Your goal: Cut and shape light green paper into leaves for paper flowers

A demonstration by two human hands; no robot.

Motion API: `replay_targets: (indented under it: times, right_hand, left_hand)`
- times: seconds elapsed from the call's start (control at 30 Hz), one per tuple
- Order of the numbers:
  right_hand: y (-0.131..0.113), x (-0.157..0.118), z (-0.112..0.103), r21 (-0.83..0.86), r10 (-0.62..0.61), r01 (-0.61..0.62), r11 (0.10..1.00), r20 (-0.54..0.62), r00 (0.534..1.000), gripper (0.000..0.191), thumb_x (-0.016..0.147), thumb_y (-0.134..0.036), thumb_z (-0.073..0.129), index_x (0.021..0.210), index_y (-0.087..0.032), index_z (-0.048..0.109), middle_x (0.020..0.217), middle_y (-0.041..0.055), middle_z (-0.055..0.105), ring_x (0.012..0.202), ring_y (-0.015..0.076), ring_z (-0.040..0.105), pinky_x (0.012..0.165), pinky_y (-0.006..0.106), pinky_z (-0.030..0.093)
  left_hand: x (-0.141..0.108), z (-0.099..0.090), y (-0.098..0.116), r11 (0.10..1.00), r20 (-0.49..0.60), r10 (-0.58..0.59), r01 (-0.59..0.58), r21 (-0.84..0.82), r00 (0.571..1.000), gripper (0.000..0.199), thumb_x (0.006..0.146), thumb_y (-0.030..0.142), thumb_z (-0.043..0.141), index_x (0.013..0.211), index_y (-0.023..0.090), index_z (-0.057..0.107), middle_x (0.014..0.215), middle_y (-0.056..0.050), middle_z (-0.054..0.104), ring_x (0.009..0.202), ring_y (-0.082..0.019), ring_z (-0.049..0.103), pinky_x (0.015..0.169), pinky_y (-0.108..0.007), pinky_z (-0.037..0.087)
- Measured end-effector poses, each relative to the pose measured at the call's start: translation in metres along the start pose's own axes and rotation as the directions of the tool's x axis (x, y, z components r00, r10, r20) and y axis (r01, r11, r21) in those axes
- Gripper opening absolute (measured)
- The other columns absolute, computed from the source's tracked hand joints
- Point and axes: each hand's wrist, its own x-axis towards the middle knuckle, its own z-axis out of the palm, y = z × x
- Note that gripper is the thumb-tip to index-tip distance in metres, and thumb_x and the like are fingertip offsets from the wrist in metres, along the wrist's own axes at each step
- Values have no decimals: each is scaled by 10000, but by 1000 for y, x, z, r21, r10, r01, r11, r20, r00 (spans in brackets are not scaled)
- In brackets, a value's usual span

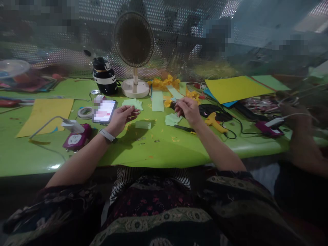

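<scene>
My left hand point(120, 119) hovers over the table with its fingers stretched out and apart, holding nothing. Just beyond its fingertips lies a pile of pale green paper pieces point(133, 103). My right hand point(189, 110) is closed in a pinch on a pale green paper strip point(174, 92), which points up and to the left. A longer green strip point(157, 99) lies flat to the left of that hand. Below it are a second pile of green pieces point(172, 119) and a dark cutter-like tool point(183, 128). One small green piece point(142, 125) rests between my hands.
Behind stand a fan point(135, 88), a black bottle point(105, 80) and orange crumpled paper flowers point(167, 82). Left are a phone point(106, 111), a tape roll point(85, 112) and a purple power adapter point(77, 138). Right are a yellow glue gun point(215, 123), cables and another person's arm point(302, 140).
</scene>
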Motion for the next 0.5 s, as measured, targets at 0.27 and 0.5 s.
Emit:
replay_targets:
  times: [0.27, 0.5]
  right_hand:
    - [-24, 7, -40, -230, 2, -29, 973, -117, 993, 295, 906, -421, 643, 718, -202, 581, 603, -15, 618, 421, 70, 531, 420, 208, 451]
    - [-5, -4, -15, -261, 166, -147, 954, 50, 985, 312, 899, -440, 680, 767, -167, 605, 675, 25, 675, 481, 74, 567, 464, 200, 501]
  left_hand:
    - [3, -2, -3, 1000, 28, -9, 8, 30, 1000, 115, 879, 239, 695, 808, 157, 656, 879, -74, 762, 797, -137, 714, 770, -276, 559]
    - [5, -7, -8, 994, 96, -6, -4, 105, 995, 151, 863, 290, 718, 855, 159, 643, 933, -87, 764, 839, -143, 719, 793, -287, 563]
